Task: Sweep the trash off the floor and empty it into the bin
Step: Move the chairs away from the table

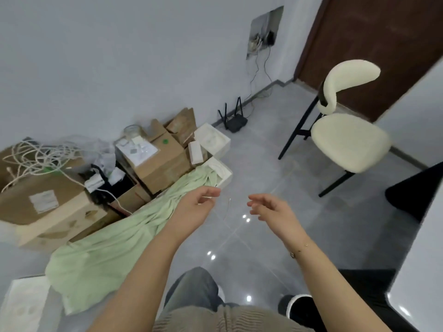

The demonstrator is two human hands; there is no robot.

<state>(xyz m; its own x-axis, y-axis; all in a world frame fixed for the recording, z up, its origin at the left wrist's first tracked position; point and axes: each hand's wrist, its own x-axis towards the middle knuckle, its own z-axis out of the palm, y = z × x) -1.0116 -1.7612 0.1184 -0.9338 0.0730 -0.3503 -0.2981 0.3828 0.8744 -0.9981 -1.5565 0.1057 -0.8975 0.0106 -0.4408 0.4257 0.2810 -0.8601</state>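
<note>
Both my hands are held out over the grey tiled floor (pixel 263 236), empty. My left hand (pixel 197 203) has loosely curled fingers and hovers at the edge of a pale green cloth (pixel 115 248). My right hand (pixel 271 208) is relaxed with fingers spread, a little to the right. A thin pale strand (pixel 227 207) lies on the floor between the hands. No broom, dustpan or bin is in view.
Cardboard boxes (pixel 158 161) with tangled cords (pixel 40 156) and white foam blocks (pixel 212 141) pile along the left wall. A black router (pixel 236 121) sits by the baseboard. A cream chair (pixel 347 140) stands at right, a brown door (pixel 371 44) behind it.
</note>
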